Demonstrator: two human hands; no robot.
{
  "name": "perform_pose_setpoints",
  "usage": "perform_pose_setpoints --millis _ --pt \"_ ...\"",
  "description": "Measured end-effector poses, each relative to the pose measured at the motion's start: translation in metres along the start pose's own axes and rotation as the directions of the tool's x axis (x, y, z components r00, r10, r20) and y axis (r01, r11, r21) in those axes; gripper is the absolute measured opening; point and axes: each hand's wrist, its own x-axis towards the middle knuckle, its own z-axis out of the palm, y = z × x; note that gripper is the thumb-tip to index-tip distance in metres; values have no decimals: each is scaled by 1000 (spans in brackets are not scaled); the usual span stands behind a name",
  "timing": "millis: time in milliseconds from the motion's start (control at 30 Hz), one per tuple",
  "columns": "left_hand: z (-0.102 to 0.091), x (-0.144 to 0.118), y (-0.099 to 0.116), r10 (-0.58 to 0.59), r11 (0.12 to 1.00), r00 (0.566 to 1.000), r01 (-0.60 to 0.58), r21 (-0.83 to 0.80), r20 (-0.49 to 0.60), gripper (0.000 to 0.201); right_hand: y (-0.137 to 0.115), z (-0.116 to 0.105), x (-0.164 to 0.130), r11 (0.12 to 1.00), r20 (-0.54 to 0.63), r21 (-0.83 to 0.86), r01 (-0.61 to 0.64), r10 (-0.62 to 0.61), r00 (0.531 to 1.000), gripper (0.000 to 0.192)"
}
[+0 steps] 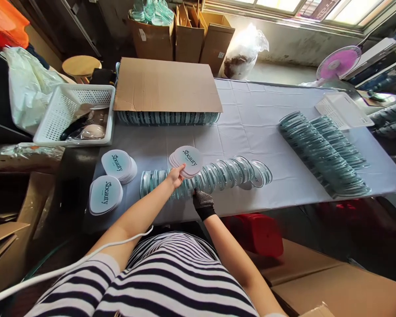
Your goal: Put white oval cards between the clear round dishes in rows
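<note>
My left hand [176,177] is closed on a fanned stack of round printed cards [186,159], thumb on top. Just below it, my right hand [203,200], in a black dotted glove, is at the near side of a long row of clear round plastic cases [224,174]. Its fingertips are partly hidden against the row, so its grip is unclear. The row lies on its side across the table, its right end tipped over. Two more piles of the round cards, an upper pile [117,164] and a lower pile [105,196], lie at the left.
A cardboard sheet [168,83] covers more rows of cases behind. White baskets stand at the left [74,94] and far right [343,110]. Stacked cases [323,154] lie on the right of the cloth-covered table [251,105]. A red stool [260,233] is below the edge.
</note>
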Motion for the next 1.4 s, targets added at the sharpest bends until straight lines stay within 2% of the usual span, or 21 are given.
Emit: perform_pose_setpoints --millis 133,200,233,300,367,433,533,700,767,800,833,900,933,1000,1067,1133,1167,1200,1300,1333,1400 --pt "-1 1 -1 12 1000 1000 -12 11 11 31 3 1 9 950 47 311 13 -29 998 26" --pt "0 1 -3 22 1000 999 -22 16 26 32 9 1 10 879 125 477 -2 -66 990 31" --pt "0 0 -4 28 999 999 -28 19 34 31 12 0 10 805 195 591 -44 -91 977 29" --pt "1 -2 -6 42 999 998 -43 22 50 29 14 -4 12 535 368 814 -226 -173 914 16" --pt "1 -3 -9 61 998 996 -62 19 66 28 11 -9 14 269 472 872 -409 -238 849 18" --pt "0 -4 -12 80 997 993 -82 16 84 27 1 -14 15 194 483 873 -448 -217 848 22" --pt "-3 -4 -14 91 995 988 -97 40 124 19 -13 -19 15 247 472 869 -428 -160 867 28" --pt "-4 -2 -12 131 990 986 -137 47 102 23 -4 -36 19 484 502 775 -406 -83 861 22" --pt "-4 -5 -12 142 987 985 -148 55 102 26 8 -53 28 557 373 768 -317 14 928 19" --pt "-4 -7 -12 142 986 984 -150 66 111 26 13 -62 33 594 225 772 -227 79 971 20" --pt "-5 -10 -13 142 985 982 -152 80 126 26 16 -71 39 637 36 762 -119 142 989 25" --pt "-8 -18 -16 136 980 975 -158 117 177 27 17 -84 47 746 -319 660 81 181 930 39" --pt "-9 -22 -17 136 976 969 -167 138 208 28 15 -87 48 800 -432 579 158 137 892 44" --pt "-12 -29 -18 149 969 960 -190 159 239 32 4 -86 43 863 -522 415 289 -34 852 48" --pt "-15 -34 -17 166 966 961 -204 158 222 35 -9 -78 32 859 -594 309 409 -162 788 45" --pt "-18 -35 -14 172 968 968 -201 153 185 36 -22 -69 23 824 -685 320 467 -139 716 42" --pt "-20 -35 -13 169 969 970 -196 153 174 37 -26 -66 21 802 -701 364 473 -98 706 43" --pt "-21 -35 -12 165 969 971 -192 154 170 37 -30 -64 21 780 -684 417 466 -68 726 43" --pt "-22 -35 -8 159 972 974 -183 149 160 32 -33 -64 29 738 -477 580 343 -34 879 39" --pt "-22 -35 -6 160 972 974 -184 146 160 31 -31 -65 30 735 -407 619 277 -2 914 36" --pt "-18 -34 1 167 974 971 -189 125 169 31 -23 -66 24 741 -340 654 153 107 934 39"
